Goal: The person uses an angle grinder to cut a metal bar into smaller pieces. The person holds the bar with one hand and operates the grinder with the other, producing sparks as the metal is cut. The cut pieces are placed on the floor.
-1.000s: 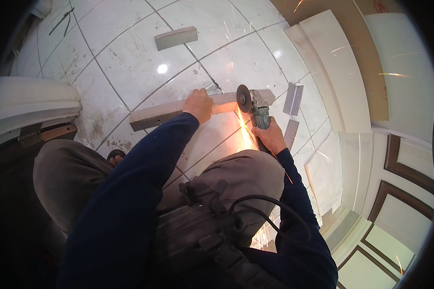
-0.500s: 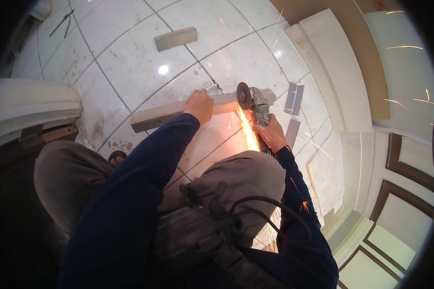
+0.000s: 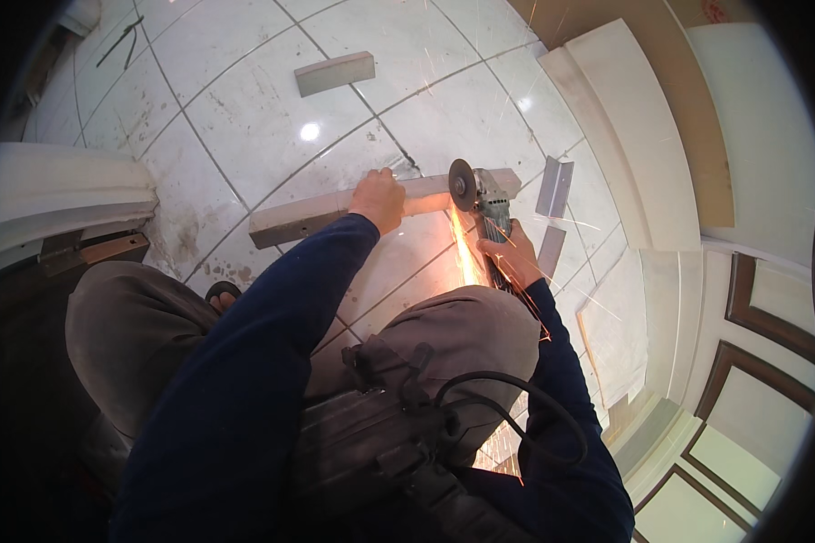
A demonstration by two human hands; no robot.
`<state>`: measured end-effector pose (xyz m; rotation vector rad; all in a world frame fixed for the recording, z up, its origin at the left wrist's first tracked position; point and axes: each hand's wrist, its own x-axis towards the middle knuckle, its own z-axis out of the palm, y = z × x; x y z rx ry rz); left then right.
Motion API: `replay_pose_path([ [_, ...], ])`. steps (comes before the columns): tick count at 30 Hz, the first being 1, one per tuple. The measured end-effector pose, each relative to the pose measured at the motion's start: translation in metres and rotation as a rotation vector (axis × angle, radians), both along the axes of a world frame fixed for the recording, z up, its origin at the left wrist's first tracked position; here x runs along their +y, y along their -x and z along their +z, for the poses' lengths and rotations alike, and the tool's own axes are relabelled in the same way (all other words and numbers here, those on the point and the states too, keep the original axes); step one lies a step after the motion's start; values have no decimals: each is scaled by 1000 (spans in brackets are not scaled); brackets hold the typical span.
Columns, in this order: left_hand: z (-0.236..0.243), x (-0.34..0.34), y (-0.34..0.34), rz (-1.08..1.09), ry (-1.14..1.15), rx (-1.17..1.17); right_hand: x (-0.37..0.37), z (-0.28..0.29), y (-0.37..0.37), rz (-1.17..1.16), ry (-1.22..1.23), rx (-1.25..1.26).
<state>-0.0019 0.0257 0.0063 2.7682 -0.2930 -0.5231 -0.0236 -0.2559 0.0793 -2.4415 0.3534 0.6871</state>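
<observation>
Hands (image 3: 379, 199) on bar (image 3: 335, 210), grinder (image 3: 485, 195)

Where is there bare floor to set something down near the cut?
Bare tiles lie between the long bar and the short offcut. Crowded: right of the grinder, by the angle pieces and sparks; both hands, left hand and right hand, occupy the bar.

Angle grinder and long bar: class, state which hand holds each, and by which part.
The right hand grips the angle grinder by its rear body. The left hand presses on the long bar beside the cutting disc.
</observation>
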Motion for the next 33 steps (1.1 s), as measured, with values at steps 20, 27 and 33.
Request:
replay_pose_path([
  [20, 2, 1, -2, -29, -29, -19, -6, -12, -4, -29, -44, 11],
  [27, 4, 2, -2, -33, -34, -5, -5, 1, 7, 70, 70, -42],
  [33, 4, -2, -2, -22, -16, -22, -8, -2, 5, 38, 72, -28],
])
